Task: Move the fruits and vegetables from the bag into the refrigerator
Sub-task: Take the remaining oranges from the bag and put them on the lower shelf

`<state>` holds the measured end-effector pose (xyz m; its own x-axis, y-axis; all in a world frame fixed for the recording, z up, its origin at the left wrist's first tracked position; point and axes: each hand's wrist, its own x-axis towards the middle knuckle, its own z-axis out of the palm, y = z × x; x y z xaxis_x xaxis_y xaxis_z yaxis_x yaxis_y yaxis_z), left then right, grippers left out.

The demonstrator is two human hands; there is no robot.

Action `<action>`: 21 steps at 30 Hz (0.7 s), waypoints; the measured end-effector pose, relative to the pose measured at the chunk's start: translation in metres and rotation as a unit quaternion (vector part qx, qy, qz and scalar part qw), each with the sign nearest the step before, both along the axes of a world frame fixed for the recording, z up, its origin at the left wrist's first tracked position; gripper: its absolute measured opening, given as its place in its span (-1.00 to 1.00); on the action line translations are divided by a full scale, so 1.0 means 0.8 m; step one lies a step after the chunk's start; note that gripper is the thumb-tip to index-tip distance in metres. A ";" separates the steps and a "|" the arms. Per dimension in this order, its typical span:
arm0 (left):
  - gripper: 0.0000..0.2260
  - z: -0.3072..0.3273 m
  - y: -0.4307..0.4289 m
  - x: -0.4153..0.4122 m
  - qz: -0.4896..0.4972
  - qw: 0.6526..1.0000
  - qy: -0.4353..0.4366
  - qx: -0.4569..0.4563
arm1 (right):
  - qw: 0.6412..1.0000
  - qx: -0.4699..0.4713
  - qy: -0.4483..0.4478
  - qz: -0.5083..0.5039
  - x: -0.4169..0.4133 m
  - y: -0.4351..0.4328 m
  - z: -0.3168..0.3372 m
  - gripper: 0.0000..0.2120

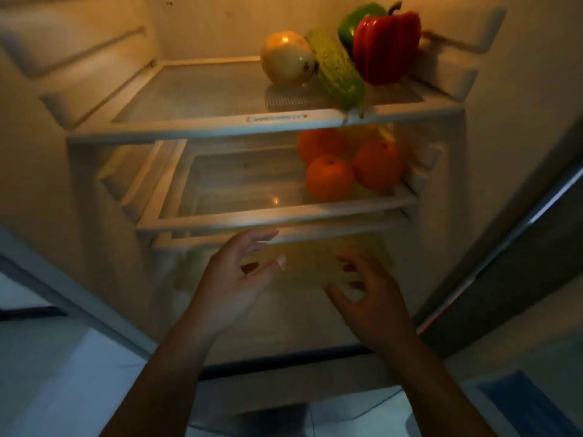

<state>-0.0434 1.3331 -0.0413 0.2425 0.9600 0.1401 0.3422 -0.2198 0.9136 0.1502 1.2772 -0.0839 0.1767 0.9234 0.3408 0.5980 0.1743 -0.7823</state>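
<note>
The refrigerator is open in front of me. Its top shelf carries an onion, a bumpy green gourd, a green pepper and a red pepper. Three oranges sit at the right of the middle shelf. Something blurred and yellow lies below the lowest shelf, between my hands. My left hand and my right hand both reach in low with fingers spread and hold nothing. No bag is in view.
The refrigerator door stands open at the right. Ribbed side walls hem in the shelves. The left halves of the top and middle shelves bear nothing. Pale floor shows at the lower left.
</note>
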 end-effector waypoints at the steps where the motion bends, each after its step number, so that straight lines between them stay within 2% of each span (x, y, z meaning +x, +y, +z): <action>1: -0.69 -0.007 -0.012 -0.006 -0.005 1.000 0.007 -0.012 | 1.000 -0.015 -0.006 -0.002 -0.002 -0.012 -0.005 -0.65; 5: -0.72 -0.024 -0.053 -0.020 -0.043 0.998 0.025 -0.041 | 0.998 -0.053 -0.011 -0.026 -0.018 -0.062 -0.010 -0.69; 10: -0.75 -0.044 -0.109 -0.038 -0.149 0.986 0.072 -0.035 | 0.990 -0.080 -0.067 -0.091 -0.054 -0.140 -0.008 -0.65; 16: -0.77 -0.099 -0.211 -0.086 -0.274 0.949 0.155 0.031 | 0.973 -0.137 -0.090 -0.166 -0.106 -0.288 -0.030 -0.65; 21: -0.70 -0.135 -0.297 -0.105 -0.358 0.915 0.180 -0.048 | 0.941 -0.243 -0.093 -0.217 -0.136 -0.415 -0.042 -0.63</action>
<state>-0.1272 1.0957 -0.1492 0.8280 0.5406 -0.1489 0.4245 -0.4308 0.7964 0.0415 0.9452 -0.1173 0.5529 0.8323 -0.0405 0.6640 -0.4694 -0.5821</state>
